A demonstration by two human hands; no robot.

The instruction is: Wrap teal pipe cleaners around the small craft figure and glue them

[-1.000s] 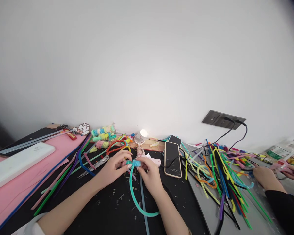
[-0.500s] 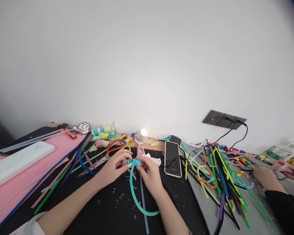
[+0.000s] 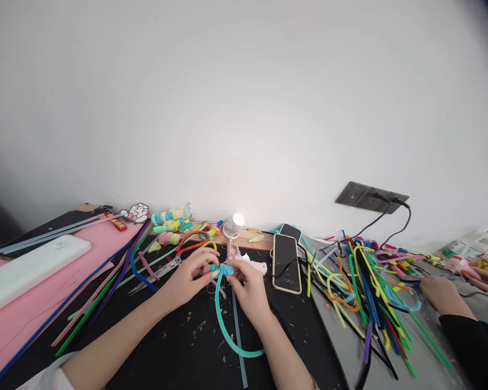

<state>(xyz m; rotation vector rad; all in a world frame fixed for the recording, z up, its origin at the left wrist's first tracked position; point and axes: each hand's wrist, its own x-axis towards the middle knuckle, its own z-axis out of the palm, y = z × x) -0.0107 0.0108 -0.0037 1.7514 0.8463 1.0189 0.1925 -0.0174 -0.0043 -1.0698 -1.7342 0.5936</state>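
My left hand [image 3: 187, 279] and my right hand [image 3: 249, 287] meet over the black mat [image 3: 187, 346]. Between their fingertips they pinch a small coil of pink and blue pipe cleaner [image 3: 222, 269]. A long teal pipe cleaner [image 3: 223, 330] trails from the coil in a loop toward me. Both hands are closed on the coil. Small scissors [image 3: 158, 273] lie just left of my left hand.
A phone [image 3: 287, 264] lies right of my hands. A heap of coloured pipe cleaners [image 3: 370, 292] covers the grey board at right, where another person's hands [image 3: 443, 295] work. Pink sheet [image 3: 44, 303], white case [image 3: 28, 271] and finished coils [image 3: 171, 218] sit left and behind. A wall socket [image 3: 370, 197] holds cables.
My hands hold almost still on the coil. The other person's far hand at the right edge has moved up and back with a pink object.
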